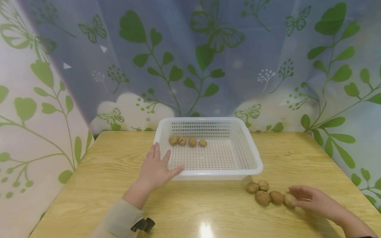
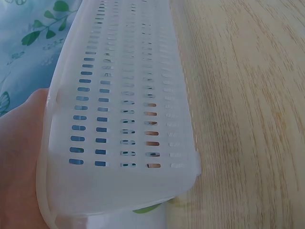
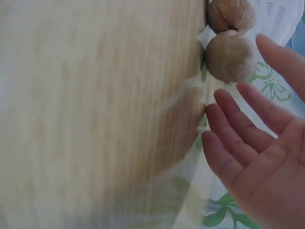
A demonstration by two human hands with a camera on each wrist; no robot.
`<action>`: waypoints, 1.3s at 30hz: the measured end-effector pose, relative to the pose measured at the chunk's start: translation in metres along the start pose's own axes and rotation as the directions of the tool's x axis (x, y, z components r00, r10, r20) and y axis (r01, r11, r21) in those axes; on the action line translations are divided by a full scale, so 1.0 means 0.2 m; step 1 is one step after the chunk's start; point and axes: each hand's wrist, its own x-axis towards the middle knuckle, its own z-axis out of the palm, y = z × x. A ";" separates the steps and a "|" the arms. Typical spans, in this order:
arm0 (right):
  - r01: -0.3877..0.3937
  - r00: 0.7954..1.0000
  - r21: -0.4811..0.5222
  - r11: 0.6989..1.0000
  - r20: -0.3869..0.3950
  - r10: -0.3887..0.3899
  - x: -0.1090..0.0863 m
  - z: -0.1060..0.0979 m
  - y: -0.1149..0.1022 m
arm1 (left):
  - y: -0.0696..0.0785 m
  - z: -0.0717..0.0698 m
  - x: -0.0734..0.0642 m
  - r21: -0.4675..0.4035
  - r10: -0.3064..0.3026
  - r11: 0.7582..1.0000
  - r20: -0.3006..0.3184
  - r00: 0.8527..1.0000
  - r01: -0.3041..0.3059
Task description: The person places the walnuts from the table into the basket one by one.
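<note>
A white plastic basket with slotted walls stands on the table, with several walnuts in a row near its back left. My left hand rests over the basket's front left corner, its fingers spread and the thumb along the front rim. In the left wrist view, the slotted wall hides most of that hand. More walnuts lie grouped on the table, right of the basket's front. Beside the rightmost walnut, my right hand has its fingers loosely extended, with nothing between thumb and fingers.
The wooden table carries the basket and the loose walnuts. A curtain printed with leaves and butterflies hangs behind the table and along both sides.
</note>
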 end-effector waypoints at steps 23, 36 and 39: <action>-0.041 0.999 -0.100 0.994 -0.023 0.039 0.01 0.01 -0.06 | 0.01 -0.01 0.00 0.015 -0.004 1.000 -0.003 1.000 0.004; -0.069 0.992 -0.156 0.985 -0.119 0.051 0.03 -0.07 -0.25 | 0.01 -0.01 0.00 0.021 -0.003 1.000 0.001 1.000 0.003; -0.055 0.988 -0.183 0.982 -0.149 0.028 0.05 -0.08 -0.31 | 0.01 -0.01 0.00 0.031 0.000 1.000 0.002 1.000 0.000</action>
